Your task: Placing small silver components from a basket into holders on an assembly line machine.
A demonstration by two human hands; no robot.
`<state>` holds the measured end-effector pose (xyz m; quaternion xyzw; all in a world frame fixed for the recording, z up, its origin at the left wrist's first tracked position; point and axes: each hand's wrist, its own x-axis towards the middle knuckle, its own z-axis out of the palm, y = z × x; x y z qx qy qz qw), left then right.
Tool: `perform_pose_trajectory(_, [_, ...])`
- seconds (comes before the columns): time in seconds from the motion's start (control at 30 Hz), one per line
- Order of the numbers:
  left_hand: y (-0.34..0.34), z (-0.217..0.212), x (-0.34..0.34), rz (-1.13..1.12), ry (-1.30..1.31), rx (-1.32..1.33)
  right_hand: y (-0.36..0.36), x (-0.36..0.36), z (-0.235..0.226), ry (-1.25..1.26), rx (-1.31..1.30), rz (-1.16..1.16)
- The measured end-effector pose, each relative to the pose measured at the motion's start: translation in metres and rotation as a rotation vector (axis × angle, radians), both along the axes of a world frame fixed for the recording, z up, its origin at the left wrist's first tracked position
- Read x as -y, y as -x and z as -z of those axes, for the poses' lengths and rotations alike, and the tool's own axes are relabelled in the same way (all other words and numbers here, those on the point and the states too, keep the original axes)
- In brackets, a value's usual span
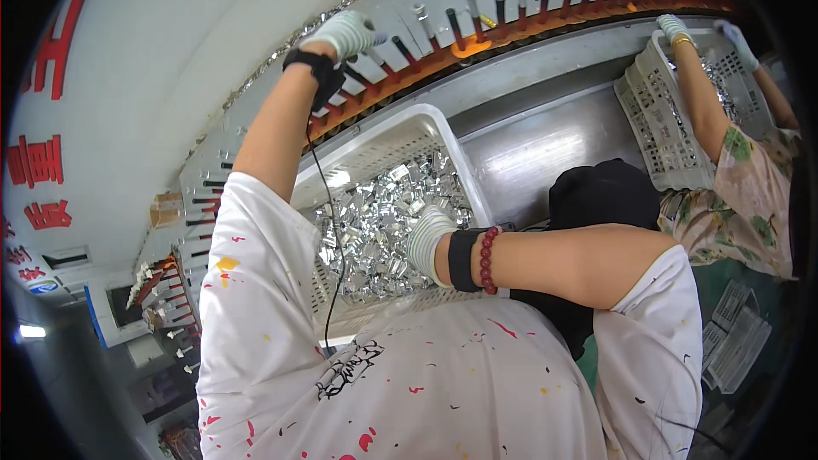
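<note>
Your left hand, in a striped glove, is up at the rail, next to the pegs. Fingers look curled, but the glove covers the tips; can't tell if you grip a peg, a part, or nothing. Your right hand is down on the loose parts in the basket, fingers mostly out of sight among them; can't tell whether they close on one.

Parts: small, shiny, silver, heaped at random across the white basket in front of you, between your arms. Basket is on the near side of the rail, beside the steel desk.

Progress, judging by the pegs: mixed. Several to the right of your left hand have silver tops; others between them show only black ends, so those look undone. Pegs on the rail's far-left stretch are small and bent by the lens; can't sort them. The heap covers much of the basket, so plenty looks left to handle. Probably partway through, no exact count possible.

Co-worker at right has gloved hands at a second basket, also with silver pieces in it. Black cable hangs from near your left wrist, across your basket.
</note>
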<state>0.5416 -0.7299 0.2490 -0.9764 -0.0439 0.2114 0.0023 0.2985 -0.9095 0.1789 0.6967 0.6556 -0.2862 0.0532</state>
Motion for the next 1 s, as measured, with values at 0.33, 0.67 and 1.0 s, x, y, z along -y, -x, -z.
perform_pose_trajectory(0.33, [0.157, -0.009, 0.027, 0.675, 0.147, 0.127, 0.003, 0.016, -0.021, 0.01, -0.046, 0.044])
perform_pose_trajectory(0.67, [0.009, -0.007, 0.038, 0.464, 0.128, 0.555, 0.0, -0.002, -0.005, -0.001, -0.053, 0.002])
perform_pose_trajectory(1.0, [0.075, 0.015, 0.018, 0.439, -0.238, 0.622, -0.007, -0.005, -0.016, 0.075, -0.034, 0.04])
